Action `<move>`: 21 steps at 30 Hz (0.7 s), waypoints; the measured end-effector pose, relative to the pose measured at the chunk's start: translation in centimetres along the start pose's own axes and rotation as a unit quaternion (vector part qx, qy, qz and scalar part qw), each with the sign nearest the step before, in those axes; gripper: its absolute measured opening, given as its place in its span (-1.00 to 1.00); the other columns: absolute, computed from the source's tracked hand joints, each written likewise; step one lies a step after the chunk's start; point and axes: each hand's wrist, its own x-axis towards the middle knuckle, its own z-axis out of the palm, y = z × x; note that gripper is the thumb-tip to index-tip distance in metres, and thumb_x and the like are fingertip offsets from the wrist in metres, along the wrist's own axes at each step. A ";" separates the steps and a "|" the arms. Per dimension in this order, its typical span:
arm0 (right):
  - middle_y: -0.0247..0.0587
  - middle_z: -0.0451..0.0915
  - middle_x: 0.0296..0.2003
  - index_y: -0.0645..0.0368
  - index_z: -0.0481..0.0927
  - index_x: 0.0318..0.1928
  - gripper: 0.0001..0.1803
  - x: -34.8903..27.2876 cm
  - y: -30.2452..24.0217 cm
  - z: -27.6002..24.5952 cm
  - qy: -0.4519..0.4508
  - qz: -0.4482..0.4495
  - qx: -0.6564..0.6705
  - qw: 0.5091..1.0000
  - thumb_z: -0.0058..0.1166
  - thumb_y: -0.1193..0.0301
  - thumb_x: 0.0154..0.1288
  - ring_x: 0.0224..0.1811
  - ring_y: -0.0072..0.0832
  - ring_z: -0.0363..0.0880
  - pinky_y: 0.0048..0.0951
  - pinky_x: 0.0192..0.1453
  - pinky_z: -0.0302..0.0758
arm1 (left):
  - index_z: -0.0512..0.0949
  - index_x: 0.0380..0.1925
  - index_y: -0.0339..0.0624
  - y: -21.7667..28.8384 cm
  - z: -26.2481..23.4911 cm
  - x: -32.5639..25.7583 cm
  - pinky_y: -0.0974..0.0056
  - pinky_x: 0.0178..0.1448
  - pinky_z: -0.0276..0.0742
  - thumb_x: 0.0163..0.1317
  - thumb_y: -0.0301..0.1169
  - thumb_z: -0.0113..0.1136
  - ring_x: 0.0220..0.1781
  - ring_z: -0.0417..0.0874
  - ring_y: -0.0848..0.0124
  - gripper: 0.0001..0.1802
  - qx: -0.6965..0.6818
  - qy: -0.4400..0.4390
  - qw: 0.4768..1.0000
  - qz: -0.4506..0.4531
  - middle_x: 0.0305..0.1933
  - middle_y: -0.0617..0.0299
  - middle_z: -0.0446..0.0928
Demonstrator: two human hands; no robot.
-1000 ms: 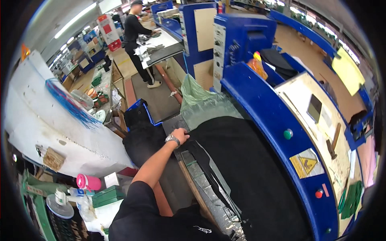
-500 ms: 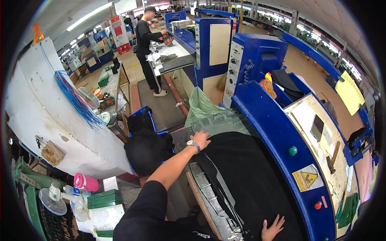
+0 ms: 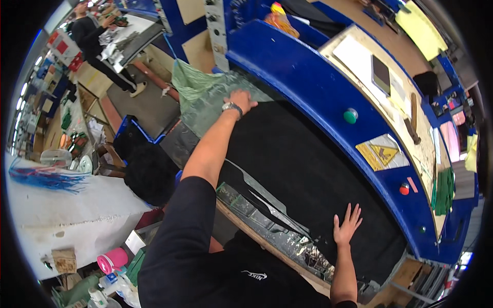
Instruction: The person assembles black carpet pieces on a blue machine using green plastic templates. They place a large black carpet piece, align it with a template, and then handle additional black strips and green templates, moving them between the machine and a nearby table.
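A large sheet of black fabric [image 3: 303, 164] lies spread over the worktable beneath the blue machine beam. My left hand [image 3: 240, 101], with a watch at the wrist, rests at the sheet's far left corner, fingers stretched out beside the translucent green plastic sheeting [image 3: 203, 105]. Flat on the near right part of the fabric is my right hand [image 3: 347, 225], its fingers spread. Along the fabric's near edge, narrow cut openings and loose black strips [image 3: 267, 200] show a grey, scuffed surface with green-edged pieces [image 3: 233, 197] under them.
The blue machine beam [image 3: 318, 102] curves along the far side, with a green button [image 3: 351, 116] and a red button [image 3: 404, 189]. Behind it a wooden shelf holds a phone [image 3: 380, 74] and a hammer [image 3: 412, 120]. A blue crate [image 3: 154, 136] with black material stands left. Another person [image 3: 92, 43] works farther off.
My view has turned to the right, so the scene sits tilted. My right hand has come farther onto the fabric, and my left hand stays by its far left corner.
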 end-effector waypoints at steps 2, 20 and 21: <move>0.05 -0.07 0.56 0.06 0.17 0.51 -0.18 0.1 0.1 0.1 0.000 -0.002 -0.006 1.000 0.00 -0.07 0.38 0.61 0.05 -0.17 0.25 0.56 -0.25 | 0.64 -0.22 0.03 0.4 -0.1 1.5 -0.40 0.25 0.27 0.22 0.04 0.32 0.23 0.53 0.08 -0.63 0.007 -0.054 0.998 -0.004 0.07 0.16 0.60; 0.03 -0.09 0.56 0.05 0.14 0.51 -0.13 2.0 -2.0 -1.6 -0.048 -0.004 0.011 0.999 0.14 0.00 0.31 0.62 0.04 -0.24 0.29 0.56 -0.26 | 0.44 0.21 0.13 -1.2 1.1 -1.5 -0.56 0.29 0.17 0.32 0.02 0.17 0.40 0.31 0.02 -0.49 0.075 0.034 0.987 0.135 0.36 0.17 0.33; 0.03 -0.08 0.56 0.04 0.15 0.51 -0.13 2.8 -2.9 -1.9 -0.049 -0.018 0.015 0.999 0.16 0.01 0.30 0.62 0.05 -0.24 0.30 0.55 -0.25 | 0.40 0.28 0.19 -1.3 1.0 -3.7 -0.57 0.31 0.14 0.31 0.05 0.18 0.45 0.26 0.00 -0.42 0.061 0.047 0.986 0.145 0.42 0.17 0.28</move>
